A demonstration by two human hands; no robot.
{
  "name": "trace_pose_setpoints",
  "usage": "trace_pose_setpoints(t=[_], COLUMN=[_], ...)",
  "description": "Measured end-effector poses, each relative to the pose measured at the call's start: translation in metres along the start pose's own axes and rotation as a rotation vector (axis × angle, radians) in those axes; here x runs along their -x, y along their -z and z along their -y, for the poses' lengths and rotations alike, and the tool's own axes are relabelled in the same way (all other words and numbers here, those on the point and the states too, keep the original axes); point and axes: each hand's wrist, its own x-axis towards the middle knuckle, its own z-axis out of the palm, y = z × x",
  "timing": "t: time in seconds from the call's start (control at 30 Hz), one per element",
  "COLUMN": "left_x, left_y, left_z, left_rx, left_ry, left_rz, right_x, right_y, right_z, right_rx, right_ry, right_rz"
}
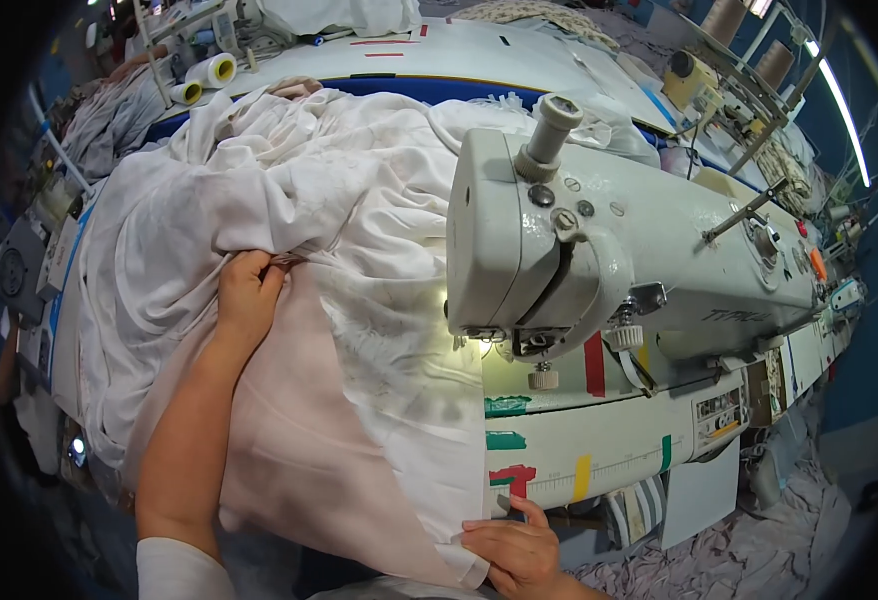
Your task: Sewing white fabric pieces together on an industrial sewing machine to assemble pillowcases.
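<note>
A large heap of white fabric [289,190] covers the sewing table left of a white industrial sewing machine [609,250]. A pale pink layer [299,420] lies under the white cloth and hangs toward me. My left hand [247,295] reaches forward and grips a fold of the fabric at the heap's middle. My right hand [517,550] pinches the near corner of the white cloth at the table's front edge, below the machine's needle area [504,340].
Coloured tape marks [512,440] sit on the table front. Thread cones [209,72] and another machine stand at the back left. More cones on a rack [749,40] are at the back right. Fabric scraps [759,550] litter the floor at right.
</note>
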Motion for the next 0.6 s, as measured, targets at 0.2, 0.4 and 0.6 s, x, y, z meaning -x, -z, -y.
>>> trace_pose_setpoints(t=[0.2, 0.4, 0.6], left_x=[-0.032, -0.065, -0.103], left_y=[-0.014, -0.025, -0.05], left_z=[0.019, 0.018, 0.045], left_rx=[0.09, 0.119, 0.179], left_ry=[-0.031, -0.013, -0.019], left_rz=[0.005, 0.042, 0.047], right_x=[-0.037, -0.07, -0.092], right_y=[0.004, 0.007, 0.008], right_z=[-0.012, -0.029, -0.049], right_rx=[0.047, 0.132, 0.132], right_ry=[0.053, 0.087, 0.096], right_rz=[0.027, 0.117, 0.098])
